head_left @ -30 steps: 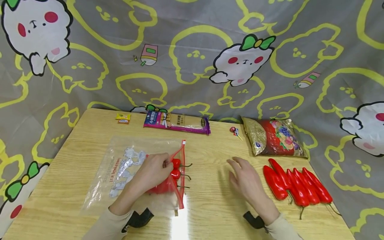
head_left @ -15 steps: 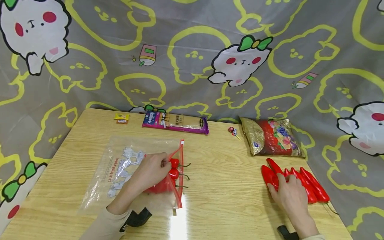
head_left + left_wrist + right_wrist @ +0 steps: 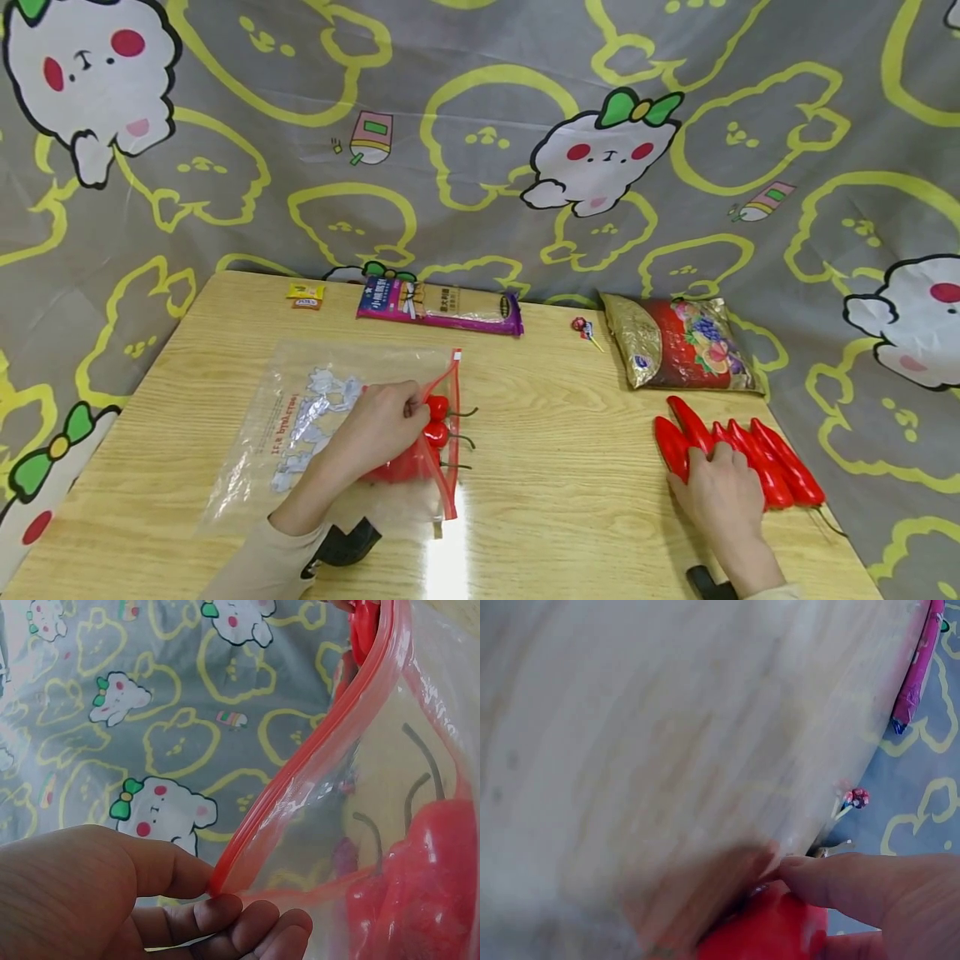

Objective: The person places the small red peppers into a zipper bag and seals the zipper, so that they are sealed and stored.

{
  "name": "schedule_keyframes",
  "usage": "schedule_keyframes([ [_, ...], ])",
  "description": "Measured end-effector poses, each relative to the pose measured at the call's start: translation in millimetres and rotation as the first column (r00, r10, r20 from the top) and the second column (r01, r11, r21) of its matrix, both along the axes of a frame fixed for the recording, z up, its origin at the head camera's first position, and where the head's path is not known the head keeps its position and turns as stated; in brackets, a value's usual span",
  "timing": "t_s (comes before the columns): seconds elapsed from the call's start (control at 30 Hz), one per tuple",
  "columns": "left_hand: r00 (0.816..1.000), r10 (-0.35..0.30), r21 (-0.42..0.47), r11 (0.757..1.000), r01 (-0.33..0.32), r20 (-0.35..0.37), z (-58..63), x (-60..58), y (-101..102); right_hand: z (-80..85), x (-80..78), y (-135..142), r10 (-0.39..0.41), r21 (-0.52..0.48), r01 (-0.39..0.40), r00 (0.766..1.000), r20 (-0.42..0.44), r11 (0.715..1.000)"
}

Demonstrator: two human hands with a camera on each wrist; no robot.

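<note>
A clear zip bag [image 3: 247, 454] with a red zip edge lies on the left half of the table, its mouth facing right and parted. Inside are several red peppers [image 3: 437, 435], their dark stems sticking out at the mouth. My left hand [image 3: 378, 429] pinches the upper side of that mouth; thumb and fingertips meet on the red zip edge [image 3: 281, 776] in the left wrist view. At the right, several long red chili peppers [image 3: 787, 467] lie side by side. My right hand [image 3: 723, 500] grips a chili pepper [image 3: 769, 930] at the row's left end and partly hides it.
Along the back edge lie two small wrapped candies [image 3: 306, 295], a purple-edged noodle pack [image 3: 465, 308], a lollipop [image 3: 581, 323] and a plump gold-and-red bag [image 3: 686, 346]. A patterned cloth [image 3: 480, 167] hangs behind the wooden table [image 3: 540, 433].
My right hand has moved right from over the middle of the table onto the chili peppers and taken hold of one. My left hand has stayed on the bag.
</note>
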State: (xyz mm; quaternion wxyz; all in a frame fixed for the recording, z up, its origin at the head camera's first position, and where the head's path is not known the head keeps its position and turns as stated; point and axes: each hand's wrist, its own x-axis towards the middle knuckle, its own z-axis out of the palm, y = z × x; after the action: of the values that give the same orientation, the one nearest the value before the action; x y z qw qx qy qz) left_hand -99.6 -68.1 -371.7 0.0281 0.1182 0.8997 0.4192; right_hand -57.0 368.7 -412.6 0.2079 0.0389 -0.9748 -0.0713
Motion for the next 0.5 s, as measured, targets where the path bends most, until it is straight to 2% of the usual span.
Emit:
schedule_keyframes([
  [0.2,1.000,0.001,0.002,1.000,-0.001,0.018,-0.4,0.0,0.1,-2.0,-0.2,-2.1,0.000,-0.004,0.000,1.000,0.024,1.000],
  [0.3,1.000,0.002,0.001,1.000,-0.002,0.023,-0.5,0.2,0.1,0.2,-2.3,-5.6,0.027,-0.038,-0.026,1.000,0.016,0.999],
  [0.4,1.000,-0.001,0.002,1.000,0.001,0.016,-0.8,0.3,-0.1,10.8,-4.9,-21.5,0.046,-0.164,-0.025,0.991,0.124,0.986],
  [0.5,1.000,-0.001,0.008,1.000,0.001,0.015,-0.7,0.3,0.0,27.4,-6.1,-48.7,0.109,-0.310,-0.021,0.956,0.272,0.951],
])
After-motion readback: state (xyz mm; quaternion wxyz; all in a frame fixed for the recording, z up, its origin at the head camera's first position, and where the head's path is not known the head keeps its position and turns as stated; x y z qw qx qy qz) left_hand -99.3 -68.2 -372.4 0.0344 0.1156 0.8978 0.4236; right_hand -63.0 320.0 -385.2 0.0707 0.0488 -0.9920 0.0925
